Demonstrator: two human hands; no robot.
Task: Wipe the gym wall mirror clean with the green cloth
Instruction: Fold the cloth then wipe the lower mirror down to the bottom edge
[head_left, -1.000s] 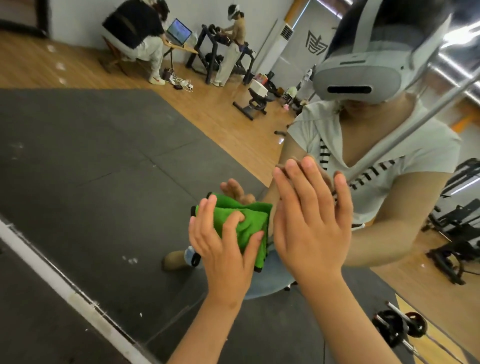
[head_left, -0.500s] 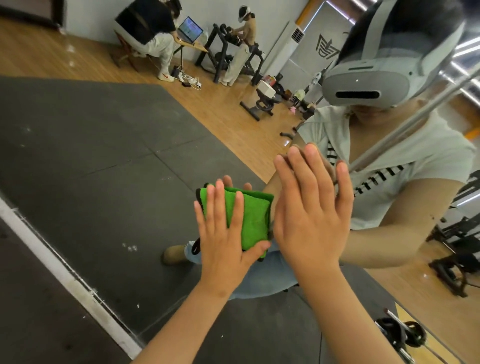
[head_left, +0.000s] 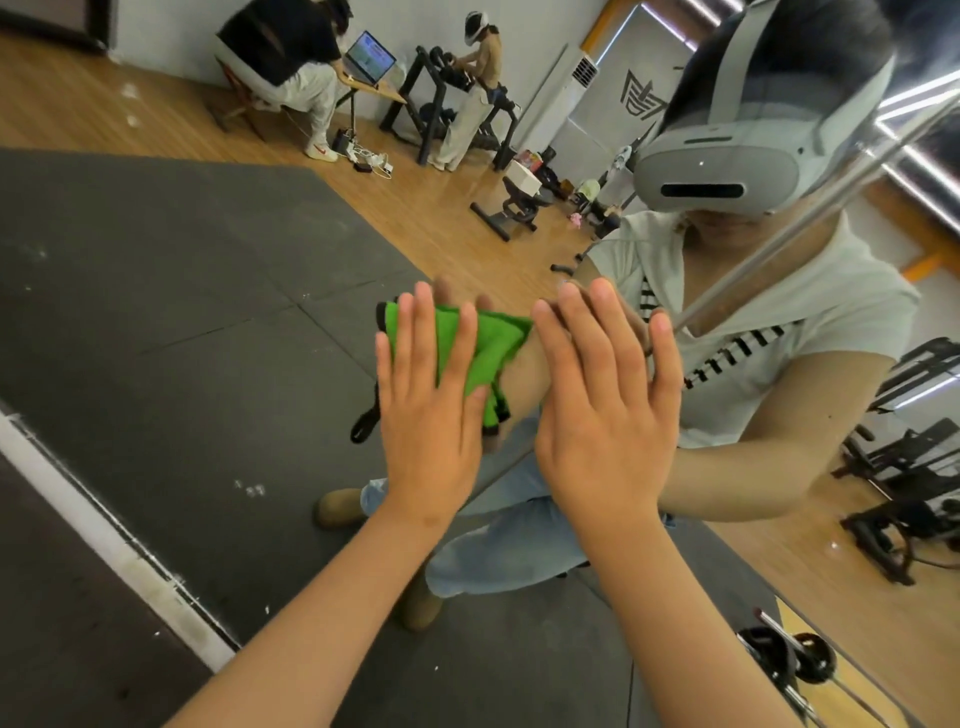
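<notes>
The wall mirror (head_left: 171, 291) fills most of the view and reflects the gym and me. My left hand (head_left: 428, 410) lies flat on the glass with fingers spread, pressing the folded green cloth (head_left: 493, 343) against it; the cloth shows between and right of the fingers. Right beside it, my right hand (head_left: 608, 410) is flat on the mirror with fingers apart, holding nothing. Its fingertips meet their own reflection.
The mirror's white bottom frame (head_left: 104, 540) runs diagonally at the lower left, with dark floor mat (head_left: 57, 623) below it. A barbell with plates (head_left: 789, 660) lies at the lower right. The reflection shows two people near a laptop desk (head_left: 369, 67) and weight racks.
My left hand has flattened from a curled grip and slid the cloth upward on the glass. The right hand has stayed flat beside it, and the view has tilted slightly.
</notes>
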